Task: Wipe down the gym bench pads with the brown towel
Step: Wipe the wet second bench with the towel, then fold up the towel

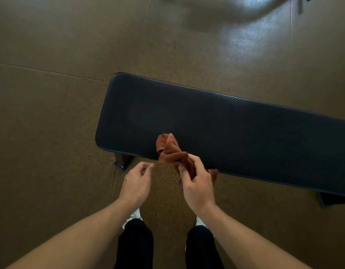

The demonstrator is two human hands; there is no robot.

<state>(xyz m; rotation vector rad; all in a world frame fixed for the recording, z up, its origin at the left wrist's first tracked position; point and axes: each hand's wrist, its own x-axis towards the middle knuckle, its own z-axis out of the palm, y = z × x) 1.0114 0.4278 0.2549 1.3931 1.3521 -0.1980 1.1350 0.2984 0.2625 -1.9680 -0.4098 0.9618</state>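
A speckled brown floor (51, 113) is filling the view from above. A long dark padded gym bench (226, 129) is running from mid-frame to the right edge, serving as the worktop. A person is standing at its near long edge, close to the left end. The right hand (196, 183) is gripping a bunched brown towel (169, 150), which is hanging over that near edge, its top seeming to brush the pad. The left hand (136, 183) is hovering just beside it, fingers loosely curled and holding nothing. To wipe well, the person would likely be spreading the towel flat with both hands, then pressing it along the pad's full length in overlapping strokes.
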